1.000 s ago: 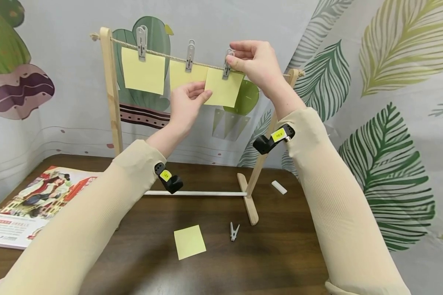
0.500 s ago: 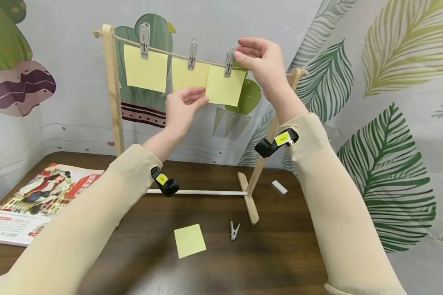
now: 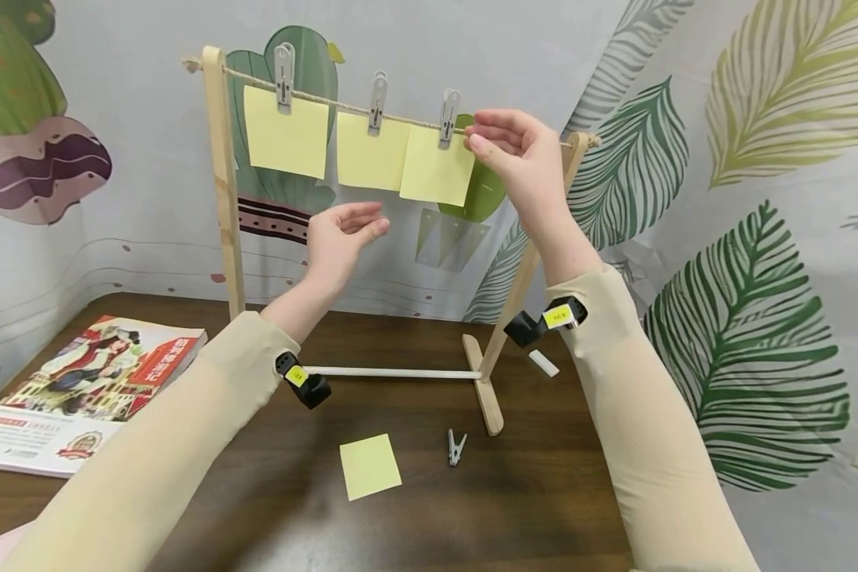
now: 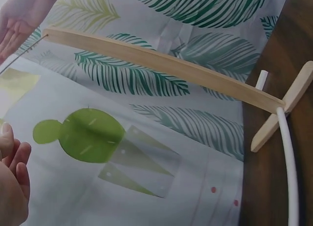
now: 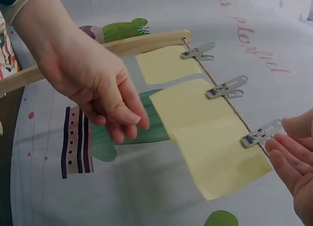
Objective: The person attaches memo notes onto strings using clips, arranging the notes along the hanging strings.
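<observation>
Backdrop lettering [image 5: 250, 39] includes "is", with right hand [image 3: 529, 163] near clipped yellow note [image 3: 438, 171].

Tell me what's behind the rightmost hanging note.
Behind the rightmost hanging note, a green cactus print on the backdrop shows past its right edge; whatever the note itself covers can't be seen.

R hand [image 3: 527, 165] raised, L hand [image 3: 338, 241] lower, both loosely curved & apart.
</observation>
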The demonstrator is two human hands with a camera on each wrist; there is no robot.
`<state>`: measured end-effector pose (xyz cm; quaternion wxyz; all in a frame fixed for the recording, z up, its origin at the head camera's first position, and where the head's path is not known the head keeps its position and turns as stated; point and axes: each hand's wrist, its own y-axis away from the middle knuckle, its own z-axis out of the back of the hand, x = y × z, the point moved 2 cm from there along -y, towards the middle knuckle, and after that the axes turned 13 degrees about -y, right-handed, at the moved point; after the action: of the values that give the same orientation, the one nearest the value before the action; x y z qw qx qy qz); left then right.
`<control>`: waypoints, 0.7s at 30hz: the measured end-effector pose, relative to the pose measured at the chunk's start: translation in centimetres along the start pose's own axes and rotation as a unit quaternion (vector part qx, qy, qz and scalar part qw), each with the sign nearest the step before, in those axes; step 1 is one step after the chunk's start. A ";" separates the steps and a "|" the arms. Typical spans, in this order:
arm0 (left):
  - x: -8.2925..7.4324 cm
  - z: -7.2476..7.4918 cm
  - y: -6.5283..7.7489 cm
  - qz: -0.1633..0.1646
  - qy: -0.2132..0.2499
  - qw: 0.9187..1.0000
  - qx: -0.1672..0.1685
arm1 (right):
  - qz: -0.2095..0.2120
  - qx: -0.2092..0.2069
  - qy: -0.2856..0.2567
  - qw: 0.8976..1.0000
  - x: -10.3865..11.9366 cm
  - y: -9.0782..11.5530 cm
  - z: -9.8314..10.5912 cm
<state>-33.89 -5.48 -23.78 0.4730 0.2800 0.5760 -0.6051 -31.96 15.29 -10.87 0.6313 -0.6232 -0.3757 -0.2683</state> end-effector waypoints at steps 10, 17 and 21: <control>4.2 0.4 2.8 0.022 -0.030 0.998 0.043 | 0.025 0.052 0.006 0.998 -2.4 3.9 1.5; 7.3 0.1 5.3 0.036 -0.064 0.995 0.068 | 0.007 0.049 0.000 0.999 -4.8 6.7 3.2; 9.0 -0.3 6.8 0.041 -0.089 0.991 0.095 | -0.015 0.043 -0.008 0.999 -6.6 8.4 4.3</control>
<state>-31.41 -6.65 -34.73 0.5180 0.2920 0.4593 -0.6599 -29.57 19.38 -21.40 0.6503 -0.5918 -0.4015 -0.2564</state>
